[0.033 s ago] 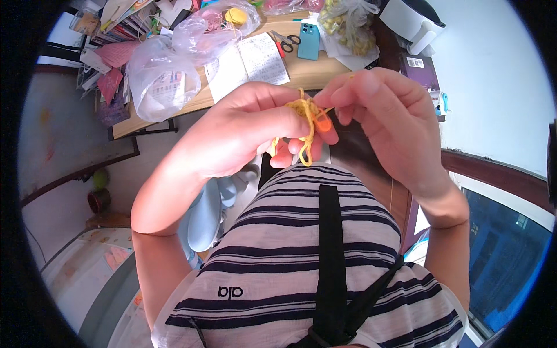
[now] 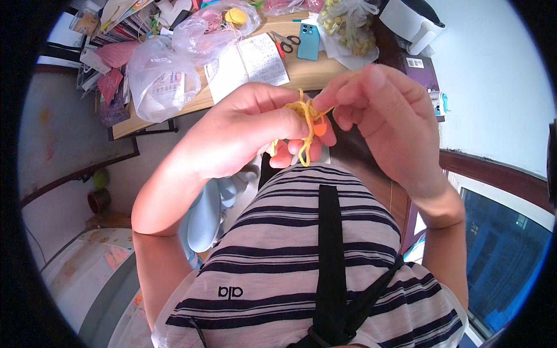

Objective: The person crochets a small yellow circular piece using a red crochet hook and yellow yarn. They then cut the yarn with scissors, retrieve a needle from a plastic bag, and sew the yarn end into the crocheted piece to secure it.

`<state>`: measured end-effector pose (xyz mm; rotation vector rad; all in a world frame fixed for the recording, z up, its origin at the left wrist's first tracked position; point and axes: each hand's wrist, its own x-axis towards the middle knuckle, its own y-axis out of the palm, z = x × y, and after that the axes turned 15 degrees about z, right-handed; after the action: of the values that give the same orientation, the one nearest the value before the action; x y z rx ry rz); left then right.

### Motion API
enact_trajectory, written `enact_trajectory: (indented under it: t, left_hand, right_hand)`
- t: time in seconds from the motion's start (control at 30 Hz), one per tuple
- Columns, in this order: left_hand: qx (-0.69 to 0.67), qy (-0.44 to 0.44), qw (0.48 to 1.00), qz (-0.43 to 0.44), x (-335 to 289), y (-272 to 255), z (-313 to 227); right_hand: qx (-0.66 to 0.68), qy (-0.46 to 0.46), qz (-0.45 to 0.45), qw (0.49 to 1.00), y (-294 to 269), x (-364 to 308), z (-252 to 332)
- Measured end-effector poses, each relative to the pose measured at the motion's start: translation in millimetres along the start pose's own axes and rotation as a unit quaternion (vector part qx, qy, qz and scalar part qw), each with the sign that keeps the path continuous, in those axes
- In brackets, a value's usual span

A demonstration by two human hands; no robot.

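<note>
Shifted since the earlier frame: right hand [image 2: 394, 122], a touch higher and further inward; orange piece [image 2: 319, 127], small, showing less of its outline than before; left hand [image 2: 249, 127], all but unmoved. Landmark for all places: the written paper sheet [image 2: 255, 64].

Item: yellow yarn piece [image 2: 310, 113], knotted, one loop hanging below; held up off the table on the wearer's side of the sheet, past its lower right corner; orange piece against it. Item: left hand, below the sheet — thumb pressed over the yarn piece, fingers closed behind it. Item: right hand, right of and below the sheet — fingers bent and close together, tips at the yarn; a thin yellow strand runs to them; from my remote seat I cannot tell what, if anything, they pinch.

Also listed: wooden table [image 2: 310, 72], beneath the sheet; scissors [image 2: 285, 42], just beside its upper right; blue phone [image 2: 308, 42], further right; clear plastic bag [image 2: 159, 72], to its left; yellow round object [image 2: 235, 15], beyond its upper edge.
</note>
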<state>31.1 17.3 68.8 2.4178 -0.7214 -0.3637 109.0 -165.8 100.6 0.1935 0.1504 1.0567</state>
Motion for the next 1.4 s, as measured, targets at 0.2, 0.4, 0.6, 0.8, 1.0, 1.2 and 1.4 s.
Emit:
enact_trajectory:
  t: [0.2,0.4,0.6,0.8,1.0,1.2,1.4]
  left_hand:
    - [0.065,0.039,0.997,-0.001,-2.2,-0.6,1.2]
    - [0.334,0.091,0.936,-0.065,-2.8,14.5,4.6]
    - [0.528,0.202,0.823,-0.049,-7.8,27.3,-8.6]
    - [0.429,0.170,0.886,-0.047,-9.9,19.7,12.8]
    - [0.405,0.171,0.897,-0.039,2.6,-2.3,15.6]
    - [0.318,0.138,0.935,-0.070,-5.3,-11.7,19.1]
    - [0.150,0.207,0.952,-0.170,-3.9,-11.6,22.2]
  right_hand:
    - [0.140,-0.065,0.068,0.986,9.8,8.1,-0.8]
    - [0.048,0.052,0.149,0.986,1.6,1.1,10.5]
    - [-0.026,0.040,0.185,0.982,9.1,-12.5,33.0]
    - [-0.004,0.065,0.169,0.983,5.5,-11.6,22.6]
    - [0.042,0.120,0.069,0.990,-0.8,18.5,12.6]
    - [0.117,0.077,0.127,0.982,-23.3,38.5,8.0]
    - [-0.036,0.020,-0.060,0.997,-30.4,48.6,-26.9]
